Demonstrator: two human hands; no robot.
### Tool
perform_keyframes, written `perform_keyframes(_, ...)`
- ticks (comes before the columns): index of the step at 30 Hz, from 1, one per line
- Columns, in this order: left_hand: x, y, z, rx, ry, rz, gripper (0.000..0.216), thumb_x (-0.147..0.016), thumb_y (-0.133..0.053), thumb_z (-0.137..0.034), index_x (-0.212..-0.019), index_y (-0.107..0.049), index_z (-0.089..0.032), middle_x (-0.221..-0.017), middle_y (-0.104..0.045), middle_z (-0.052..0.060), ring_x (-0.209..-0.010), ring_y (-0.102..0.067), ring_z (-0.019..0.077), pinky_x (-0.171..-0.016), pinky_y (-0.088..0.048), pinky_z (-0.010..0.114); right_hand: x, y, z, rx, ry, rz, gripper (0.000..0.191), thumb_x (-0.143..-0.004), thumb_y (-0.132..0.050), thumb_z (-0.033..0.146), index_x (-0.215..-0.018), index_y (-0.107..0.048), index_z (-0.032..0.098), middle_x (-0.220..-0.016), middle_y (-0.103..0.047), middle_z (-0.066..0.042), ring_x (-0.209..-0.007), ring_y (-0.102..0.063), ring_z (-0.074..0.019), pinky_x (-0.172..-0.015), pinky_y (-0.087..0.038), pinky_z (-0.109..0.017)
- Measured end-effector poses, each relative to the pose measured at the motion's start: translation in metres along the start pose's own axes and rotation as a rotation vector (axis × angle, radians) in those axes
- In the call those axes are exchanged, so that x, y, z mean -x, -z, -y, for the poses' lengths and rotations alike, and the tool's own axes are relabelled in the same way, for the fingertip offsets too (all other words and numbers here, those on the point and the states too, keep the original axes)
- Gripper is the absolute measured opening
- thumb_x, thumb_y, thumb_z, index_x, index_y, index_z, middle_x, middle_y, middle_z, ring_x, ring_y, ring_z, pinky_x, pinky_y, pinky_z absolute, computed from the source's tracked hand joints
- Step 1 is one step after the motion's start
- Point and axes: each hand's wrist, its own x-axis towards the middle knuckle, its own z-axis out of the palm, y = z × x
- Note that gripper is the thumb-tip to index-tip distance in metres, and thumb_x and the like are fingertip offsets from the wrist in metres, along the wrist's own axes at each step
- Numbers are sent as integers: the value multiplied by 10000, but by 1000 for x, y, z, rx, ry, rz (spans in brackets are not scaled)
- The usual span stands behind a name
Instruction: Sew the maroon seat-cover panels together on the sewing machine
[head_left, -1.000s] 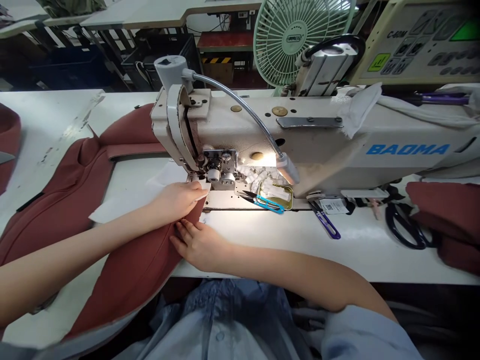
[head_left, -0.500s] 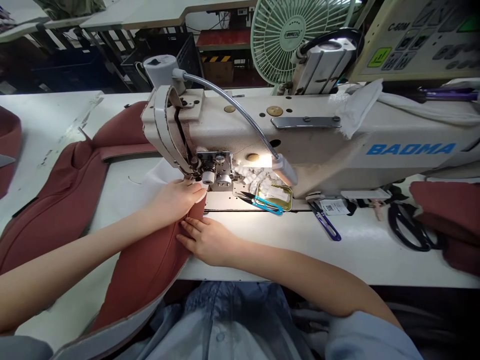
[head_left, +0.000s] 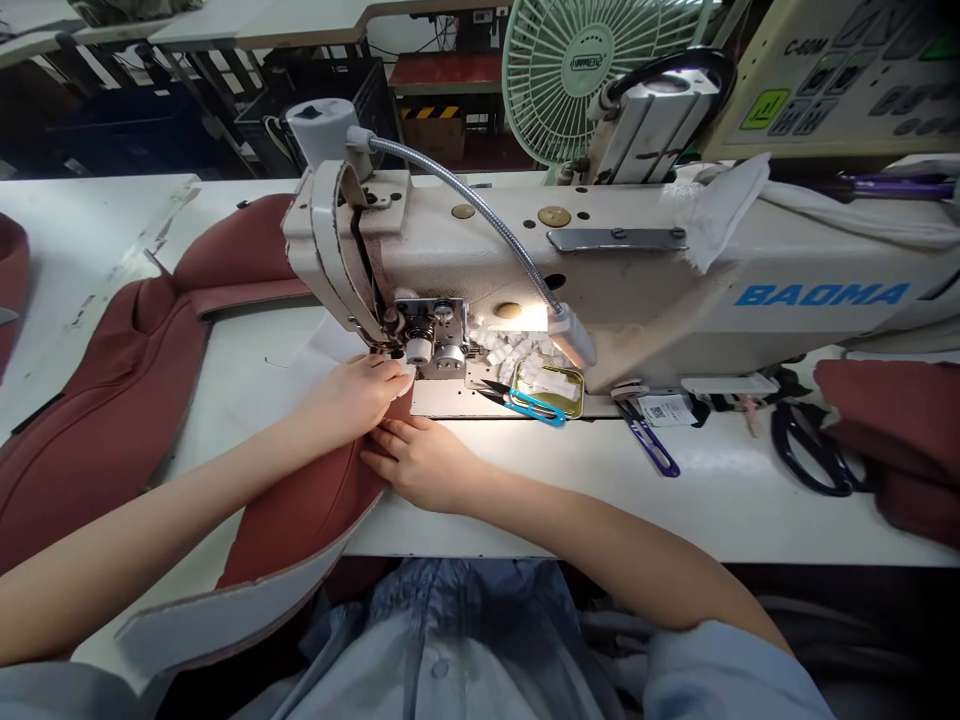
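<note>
A long red fabric piece with a pale backing runs under the sewing machine head and hangs over the table's front edge. My left hand is closed on this fabric right beside the presser foot, which the fingers partly hide. Near its thumb shows a small white bit, too small to name. Lower and to the right, my right hand lies flat along the fabric's right edge with its fingers stretched out. To the left, more stitched red fabric curves round behind the machine head.
Blue thread snips rest against a small tin of white pieces under the machine arm. Purple snips, black-handled scissors and folded red fabric lie to the right. A lamp hangs over the bed; behind stands a green fan.
The red fabric has fed away from me under the machine head; its pale trailing end has risen nearer the table. My right hand has moved slightly forward, and the left stays by the presser foot.
</note>
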Motion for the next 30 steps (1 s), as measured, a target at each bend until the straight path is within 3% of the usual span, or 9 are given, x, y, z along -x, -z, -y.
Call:
perform_keyframes(8,7,-9,3,70,10,-79,351,-898,-472,-89,-1205,-632,-153,-1285,-623,92,-1040,-590,242,-912,-473,388,-3,3,0,-34,-2,16,328,-985,-455,230,-1221,-658,127,-1247,-659,-159,-1174,-576,-290,-910,-419,-392)
perform_keyframes(21,12,-12,6,24,18,-83,357,-920,-448,-179,-1212,-654,-178,-1288,-639,79,-1021,-601,275,-893,-502,425,-7,5,1,-56,-3,80,350,-1006,-388,191,-1208,-657,97,-1278,-626,-206,-1151,-573,-292,-873,-394,-400)
perform_keyframes(30,9,-9,2,61,44,-64,373,-924,-420,-159,-1211,-658,-156,-1267,-648,105,-1038,-600,287,-911,-511,441,-5,6,1,-41,-4,85,336,-996,-414,192,-1223,-646,104,-1240,-648,-182,-1119,-587,-264,-889,-399,-389)
